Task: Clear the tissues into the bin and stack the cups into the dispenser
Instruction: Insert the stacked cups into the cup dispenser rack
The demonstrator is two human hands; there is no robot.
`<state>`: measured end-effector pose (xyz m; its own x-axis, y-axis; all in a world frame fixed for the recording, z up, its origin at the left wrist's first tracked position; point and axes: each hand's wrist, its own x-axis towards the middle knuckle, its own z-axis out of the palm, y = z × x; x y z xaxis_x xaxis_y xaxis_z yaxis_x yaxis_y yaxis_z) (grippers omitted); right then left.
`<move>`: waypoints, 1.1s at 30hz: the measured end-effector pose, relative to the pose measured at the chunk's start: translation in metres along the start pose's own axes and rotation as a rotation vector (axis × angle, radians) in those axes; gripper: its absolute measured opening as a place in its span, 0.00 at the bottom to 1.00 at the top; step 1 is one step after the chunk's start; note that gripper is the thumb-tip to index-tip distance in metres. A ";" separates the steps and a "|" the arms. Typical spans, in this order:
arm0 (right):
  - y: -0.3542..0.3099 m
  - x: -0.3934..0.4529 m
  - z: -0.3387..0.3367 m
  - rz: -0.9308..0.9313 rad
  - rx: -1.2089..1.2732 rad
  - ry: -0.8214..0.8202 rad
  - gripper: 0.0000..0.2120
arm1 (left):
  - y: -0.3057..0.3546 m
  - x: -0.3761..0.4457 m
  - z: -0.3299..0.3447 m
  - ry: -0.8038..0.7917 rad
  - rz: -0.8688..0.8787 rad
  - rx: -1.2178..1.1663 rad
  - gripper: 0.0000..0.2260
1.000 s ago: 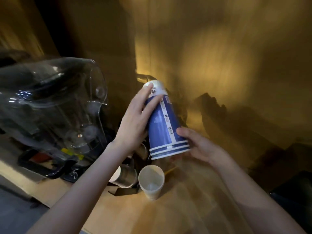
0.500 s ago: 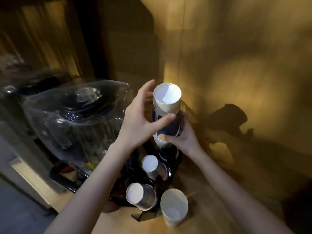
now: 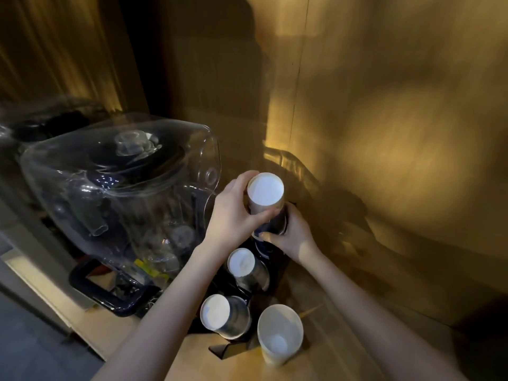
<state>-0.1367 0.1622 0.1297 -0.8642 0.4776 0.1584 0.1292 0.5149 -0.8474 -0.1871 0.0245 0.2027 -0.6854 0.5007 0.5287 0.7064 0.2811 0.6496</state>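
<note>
1. The cup stack (image 3: pixel 265 196) in my hands shows a white base with a tan rim, and dark blue sides below.
2. The loose cup (image 3: pixel 279 332) is white inside.
3. The dispenser tubes (image 3: pixel 247 273) are silvery with white caps.
4. The wall (image 3: pixel 398 133) is golden-brown.
5. The water jug (image 3: pixel 118 193) is clear.

Two hands: left (image 3: pixel 233 215), right (image 3: pixel 292 235). Three inverted cup stacks (image 3: pixel 265 193). One upright cup (image 3: pixel 279 334). One clear jug (image 3: pixel 121 199).
</note>
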 end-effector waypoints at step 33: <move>0.024 -0.079 -0.035 -0.191 -0.854 -0.272 0.16 | -0.022 -0.059 0.033 -0.391 0.206 0.695 0.32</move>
<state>-0.0486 0.1618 0.1141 -0.9787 0.2014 0.0407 0.1940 0.9710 -0.1396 -0.1563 0.0160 0.1389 -0.5094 0.8108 0.2883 0.8477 0.5305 0.0059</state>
